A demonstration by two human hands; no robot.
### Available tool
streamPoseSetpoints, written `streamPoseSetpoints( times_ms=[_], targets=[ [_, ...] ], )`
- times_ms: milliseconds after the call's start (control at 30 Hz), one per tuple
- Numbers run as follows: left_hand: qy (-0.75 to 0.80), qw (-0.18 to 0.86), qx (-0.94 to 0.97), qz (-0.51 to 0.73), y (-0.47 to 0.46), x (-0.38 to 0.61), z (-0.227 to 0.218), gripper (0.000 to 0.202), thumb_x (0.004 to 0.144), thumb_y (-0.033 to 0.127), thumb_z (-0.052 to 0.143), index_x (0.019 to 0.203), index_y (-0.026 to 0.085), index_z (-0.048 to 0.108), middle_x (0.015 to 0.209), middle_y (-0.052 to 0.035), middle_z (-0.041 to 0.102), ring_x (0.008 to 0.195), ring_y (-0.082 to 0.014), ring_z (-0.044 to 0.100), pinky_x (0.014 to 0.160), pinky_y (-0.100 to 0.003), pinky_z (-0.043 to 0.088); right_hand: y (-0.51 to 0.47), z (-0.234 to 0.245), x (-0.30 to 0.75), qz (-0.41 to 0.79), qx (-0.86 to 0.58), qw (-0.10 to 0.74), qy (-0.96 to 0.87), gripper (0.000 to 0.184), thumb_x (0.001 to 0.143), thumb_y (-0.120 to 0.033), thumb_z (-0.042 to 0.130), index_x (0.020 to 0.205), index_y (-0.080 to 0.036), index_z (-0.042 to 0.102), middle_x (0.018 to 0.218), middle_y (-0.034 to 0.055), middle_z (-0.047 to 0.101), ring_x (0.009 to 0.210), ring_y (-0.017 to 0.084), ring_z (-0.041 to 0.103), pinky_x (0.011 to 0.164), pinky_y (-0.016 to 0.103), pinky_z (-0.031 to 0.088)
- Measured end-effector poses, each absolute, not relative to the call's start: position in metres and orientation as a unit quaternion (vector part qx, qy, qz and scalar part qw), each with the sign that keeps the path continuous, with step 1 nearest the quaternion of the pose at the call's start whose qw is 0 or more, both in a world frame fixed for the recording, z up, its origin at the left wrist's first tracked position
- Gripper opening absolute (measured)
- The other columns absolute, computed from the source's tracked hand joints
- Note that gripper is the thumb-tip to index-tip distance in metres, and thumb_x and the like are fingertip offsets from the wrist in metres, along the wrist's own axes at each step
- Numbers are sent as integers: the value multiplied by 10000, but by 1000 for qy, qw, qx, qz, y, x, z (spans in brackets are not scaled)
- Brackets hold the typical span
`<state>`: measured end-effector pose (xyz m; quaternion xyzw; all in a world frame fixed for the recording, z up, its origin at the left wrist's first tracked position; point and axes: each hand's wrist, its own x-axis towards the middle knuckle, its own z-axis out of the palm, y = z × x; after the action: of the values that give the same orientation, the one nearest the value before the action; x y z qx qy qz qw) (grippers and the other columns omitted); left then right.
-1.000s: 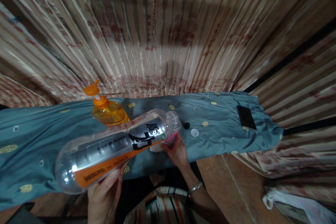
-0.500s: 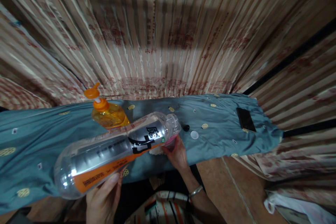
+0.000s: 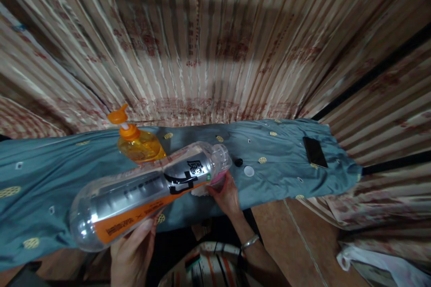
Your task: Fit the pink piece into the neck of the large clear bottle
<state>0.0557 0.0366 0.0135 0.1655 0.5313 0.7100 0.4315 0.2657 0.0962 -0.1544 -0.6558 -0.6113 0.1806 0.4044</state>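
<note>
Our left hand (image 3: 134,247) grips the bottle (image 3: 144,195), mouth towards two o'clock; our right hand (image 3: 229,196) pinches a pink item (image 3: 218,179) beneath. Since the earlier frame, we've barely moved.

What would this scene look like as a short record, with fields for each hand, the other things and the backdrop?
Left hand: hand grips the bottle from below
Bottle: clear, silver-and-orange label, tilted well over, neck toward the right hand
Right hand: holds a pink item at the bottle's neck, partly hidden
Right wrist: bracelet
Behind bottle: orange pump bottle
Right of neck: small black piece, white disc
Farther right: black slab, perhaps a phone
Surface: blue-green cloth
Backdrop: patterned curtain
</note>
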Motion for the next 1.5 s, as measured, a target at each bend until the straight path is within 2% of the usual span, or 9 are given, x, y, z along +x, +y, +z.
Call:
streamPoseSetpoints(
  times_ms=[100, 200, 300, 500, 800, 1133, 1400, 1500],
  targets=[
    [538, 441, 176, 696, 36, 55, 13, 313, 482, 348, 935, 716, 242, 757, 676, -17, 735, 671, -265, 721, 848, -570, 616, 96, -152, 266, 184, -661, 400, -608, 850, 766, -507, 789, 1429, -103, 443, 1319, 236, 638, 1235, 387, 623, 1021, 551, 523],
    [542, 437, 165, 699, 36, 56, 15, 362, 424, 357, 947, 700, 229, 751, 672, -28, 735, 653, -257, 715, 757, -479, 647, 96, -150, 266, 189, -661, 400, -607, 884, 764, -489, 791, 1453, -81, 416, 1340, 250, 624, 1239, 387, 621, 1032, 549, 516],
    [530, 428, 160, 714, 38, 58, 17, 386, 381, 327, 951, 689, 235, 737, 620, -15, 708, 655, -260, 718, 719, -437, 652, 96, -149, 265, 194, -660, 400, -606, 872, 770, -462, 786, 1464, -90, 411, 1360, 244, 615, 1253, 380, 613, 1038, 545, 514],
    [536, 430, 169, 706, 38, 59, 20, 377, 424, 314, 932, 736, 269, 725, 622, -1, 704, 715, -291, 737, 794, -491, 640, 95, -147, 266, 203, -663, 404, -597, 823, 763, -442, 793, 1431, -99, 457, 1315, 222, 647, 1221, 370, 632, 1032, 528, 521],
    [544, 424, 162, 706, 37, 58, 20, 356, 398, 346, 961, 627, 252, 706, 667, -12, 736, 668, -248, 733, 678, -369, 651, 96, -152, 266, 191, -667, 410, -592, 813, 741, -455, 812, 1399, -115, 476, 1283, 210, 663, 1189, 370, 649, 999, 532, 536],
    [561, 417, 157, 697, 37, 60, 20, 376, 363, 389, 956, 645, 256, 746, 666, -21, 744, 640, -244, 727, 686, -369, 650, 95, -151, 267, 195, -663, 405, -598, 803, 753, -432, 798, 1407, -103, 468, 1287, 223, 663, 1184, 371, 660, 975, 513, 558],
    [548, 413, 171, 707, 40, 59, 21, 378, 351, 397, 952, 629, 249, 742, 611, -32, 719, 584, -240, 706, 627, -364, 647, 94, -148, 267, 198, -663, 397, -604, 830, 749, -409, 796, 1426, -84, 441, 1323, 246, 635, 1224, 381, 633, 1013, 529, 536],
    [550, 416, 166, 705, 38, 57, 19, 376, 360, 390, 951, 642, 248, 747, 634, -36, 729, 613, -247, 717, 649, -369, 649, 95, -147, 267, 199, -659, 399, -606, 815, 755, -413, 796, 1422, -100, 449, 1327, 240, 634, 1223, 378, 632, 1005, 529, 539]
  ],
)
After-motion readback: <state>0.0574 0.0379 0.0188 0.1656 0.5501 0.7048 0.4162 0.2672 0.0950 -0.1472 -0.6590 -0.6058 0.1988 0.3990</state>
